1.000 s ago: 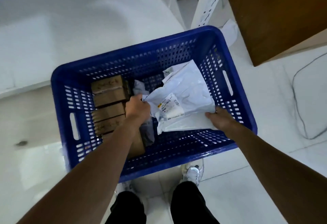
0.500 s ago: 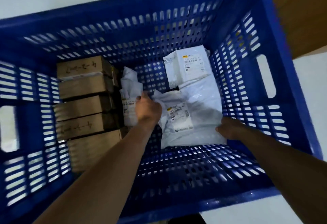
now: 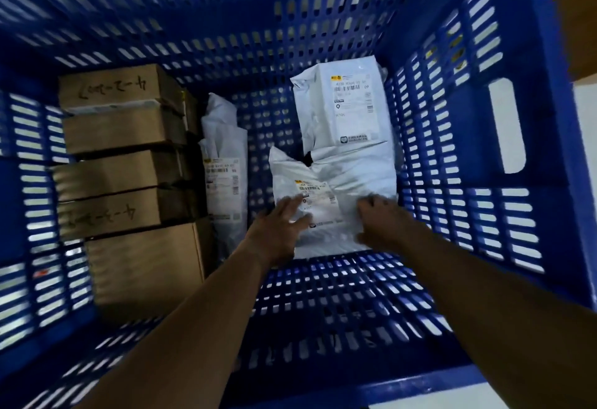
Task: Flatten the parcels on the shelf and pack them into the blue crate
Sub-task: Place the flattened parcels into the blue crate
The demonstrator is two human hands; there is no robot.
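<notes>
The head view looked straight down into a deep blue crate with slotted walls and a slotted floor, its handle cut-out showing on the right wall. Both bare forearms reached in from the bottom edge of the frame. The left hand lay flat, fingers spread, on the near left part of a white plastic mailer parcel resting on the crate floor, right of centre. The right hand pressed down on the same parcel's near right part; it was blurred, its fingers loosely spread and not clamped around anything. A printed shipping label sat on the parcel between and partly under the two hands. Just beyond it, touching or slightly overlapped at its far edge, a second white mailer parcel lay flat near the far right corner, label facing up. Along the left wall stood a row of brown cardboard boxes, packed side by side from the far wall toward the near one, two with handwritten marks on top. Squeezed against the right side of that row was a third white mailer, standing on edge with its label facing right. The crate floor between this upright mailer and the pressed parcel was bare.
</notes>
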